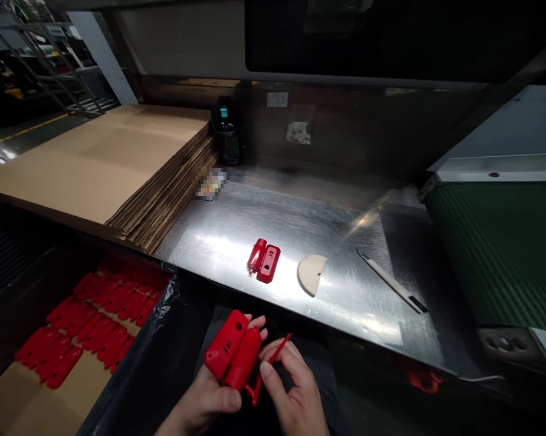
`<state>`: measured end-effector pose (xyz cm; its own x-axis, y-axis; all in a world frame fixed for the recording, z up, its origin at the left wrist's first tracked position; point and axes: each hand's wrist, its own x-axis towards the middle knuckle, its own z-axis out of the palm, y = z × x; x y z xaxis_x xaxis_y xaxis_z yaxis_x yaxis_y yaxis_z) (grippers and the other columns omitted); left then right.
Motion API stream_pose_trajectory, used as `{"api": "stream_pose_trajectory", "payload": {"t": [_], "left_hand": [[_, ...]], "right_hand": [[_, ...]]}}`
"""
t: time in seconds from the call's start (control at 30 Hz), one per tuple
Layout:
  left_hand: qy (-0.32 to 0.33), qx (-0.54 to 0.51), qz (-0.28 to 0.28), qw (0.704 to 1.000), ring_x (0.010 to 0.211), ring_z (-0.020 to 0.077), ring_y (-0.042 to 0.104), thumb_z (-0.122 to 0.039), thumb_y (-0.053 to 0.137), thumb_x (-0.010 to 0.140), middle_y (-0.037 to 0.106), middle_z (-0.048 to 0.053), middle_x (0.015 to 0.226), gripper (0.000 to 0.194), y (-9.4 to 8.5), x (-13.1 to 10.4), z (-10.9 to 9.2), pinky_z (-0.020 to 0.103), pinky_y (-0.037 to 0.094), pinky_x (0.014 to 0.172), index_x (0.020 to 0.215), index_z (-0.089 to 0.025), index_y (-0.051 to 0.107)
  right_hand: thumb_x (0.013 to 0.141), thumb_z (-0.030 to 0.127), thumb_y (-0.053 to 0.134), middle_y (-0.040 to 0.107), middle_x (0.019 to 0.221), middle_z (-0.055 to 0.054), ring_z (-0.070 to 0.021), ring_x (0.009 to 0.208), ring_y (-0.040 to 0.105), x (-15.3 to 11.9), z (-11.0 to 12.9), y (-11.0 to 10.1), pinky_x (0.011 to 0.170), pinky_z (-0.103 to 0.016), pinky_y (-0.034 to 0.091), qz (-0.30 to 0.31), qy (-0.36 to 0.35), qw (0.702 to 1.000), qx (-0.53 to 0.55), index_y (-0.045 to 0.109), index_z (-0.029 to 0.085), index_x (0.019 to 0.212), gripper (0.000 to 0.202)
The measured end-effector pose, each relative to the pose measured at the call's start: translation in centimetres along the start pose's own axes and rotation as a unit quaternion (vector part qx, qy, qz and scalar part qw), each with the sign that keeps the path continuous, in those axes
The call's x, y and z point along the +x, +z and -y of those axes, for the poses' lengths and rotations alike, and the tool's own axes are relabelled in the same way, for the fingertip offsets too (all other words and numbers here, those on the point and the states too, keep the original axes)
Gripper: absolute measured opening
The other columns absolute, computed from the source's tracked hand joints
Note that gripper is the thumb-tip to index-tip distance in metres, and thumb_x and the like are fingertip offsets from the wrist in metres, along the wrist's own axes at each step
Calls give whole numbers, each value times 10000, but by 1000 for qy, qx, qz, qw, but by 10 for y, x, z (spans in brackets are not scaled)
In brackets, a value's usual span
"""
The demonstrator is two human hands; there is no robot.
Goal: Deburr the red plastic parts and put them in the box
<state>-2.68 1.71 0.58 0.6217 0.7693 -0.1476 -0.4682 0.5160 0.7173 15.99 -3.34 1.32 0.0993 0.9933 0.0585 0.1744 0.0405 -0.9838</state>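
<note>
My left hand [213, 393] is wrapped round a red plastic moulded part [238, 351], which has a flat slotted plate beside a rounded cylinder. Between the thumb and fingers of my right hand [293, 387] is a thin red plastic sprue [279, 348]. Its lower end lies close to the base of the part; I cannot tell whether the two are joined. Both hands are over my lap, in front of the metal table [236, 218]. On that table rests a similar red moulded part [264, 260], with a beige half-round piece [312, 274] to its right.
A white-handled knife-like tool [391, 280] lies on the table's right side, near a green conveyor belt [500, 242]. Stacked cardboard sheets [95, 157] stand at the left, beside a dark bottle [228, 136]. Below them, a black-lined box [164, 309] holds rows of red parts [105, 303].
</note>
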Motion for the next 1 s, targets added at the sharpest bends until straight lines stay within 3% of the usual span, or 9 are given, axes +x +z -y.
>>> {"api": "stream_pose_trajectory", "payload": {"t": [0.1, 0.23, 0.33, 0.43, 0.53, 0.63, 0.73, 0.87, 1.0], "left_hand": [[41, 55, 4, 998, 1649, 449, 324, -518, 959, 765, 399, 127, 1776, 1001, -3, 1, 7, 642, 268, 1344, 1631, -394, 472], [88, 138, -29, 986, 1628, 472, 361, -538, 976, 734, 322, 157, 1802, 1107, 0, 1, 8, 648, 328, 1317, 1662, -402, 388], [133, 252, -62, 957, 1590, 478, 430, -462, 987, 746, 339, 180, 1777, 1112, 5, 2, 1, 633, 422, 1271, 1651, -404, 343], [172, 348, -51, 920, 1552, 450, 497, -382, 970, 781, 427, 172, 1711, 1057, 10, 3, -5, 587, 486, 1235, 1627, -412, 335], [184, 351, -97, 913, 1508, 419, 555, -372, 958, 791, 468, 146, 1659, 1021, 10, 4, -12, 544, 527, 1205, 1601, -424, 339], [167, 332, -152, 916, 1489, 404, 573, -359, 955, 789, 474, 129, 1640, 986, 1, 5, -24, 539, 502, 1222, 1575, -419, 363], [100, 295, -105, 944, 1448, 414, 602, -382, 976, 759, 451, 146, 1678, 1045, -17, 6, -27, 544, 497, 1204, 1604, -406, 360], [-39, 197, -61, 978, 1314, 425, 669, -459, 1034, 643, 499, 176, 1657, 1077, -41, 13, 9, 537, 505, 1142, 1567, -320, 498], [-129, 133, -94, 978, 1138, 383, 721, -561, 968, 716, 667, 202, 1496, 792, -50, 18, 64, 537, 498, 1088, 1380, -223, 700]], "right_hand": [[1062, 466, 613, 675, 916, -23, -204, 888, 626, -3, -5, 4, 848, -289, 483, 1, 99, 992, 77, 685, 232, 894, 297], [932, 679, 654, 633, 798, -24, -195, 774, 578, -6, -7, 17, 746, -288, 501, 41, 270, 937, 217, 656, 216, 824, 475], [851, 795, 556, 530, 628, 0, -160, 558, 493, -6, -6, 28, 549, -285, 485, 100, 362, 890, 259, 581, 228, 722, 582], [788, 852, 453, 359, 517, 67, -103, 426, 323, -6, -7, 33, 434, -252, 408, 130, 415, 859, 270, 454, 263, 654, 604], [749, 823, 471, 322, 507, 98, -83, 413, 242, -10, -15, 22, 421, -231, 363, 116, 408, 873, 242, 444, 267, 692, 559], [782, 739, 580, 428, 580, 66, -100, 472, 341, -18, -27, -2, 465, -237, 348, 92, 369, 909, 169, 512, 242, 723, 505], [876, 683, 606, 462, 708, 45, -138, 631, 438, -29, -38, -26, 569, -250, 360, 56, 336, 937, 77, 542, 234, 787, 462], [940, 668, 567, 461, 727, 45, -164, 698, 449, -39, -41, -42, 641, -279, 338, 21, 314, 949, -24, 490, 245, 780, 458], [969, 630, 541, 525, 751, 37, -174, 706, 489, -46, -38, -46, 672, -290, 344, -14, 304, 949, -78, 508, 252, 821, 407]]}}
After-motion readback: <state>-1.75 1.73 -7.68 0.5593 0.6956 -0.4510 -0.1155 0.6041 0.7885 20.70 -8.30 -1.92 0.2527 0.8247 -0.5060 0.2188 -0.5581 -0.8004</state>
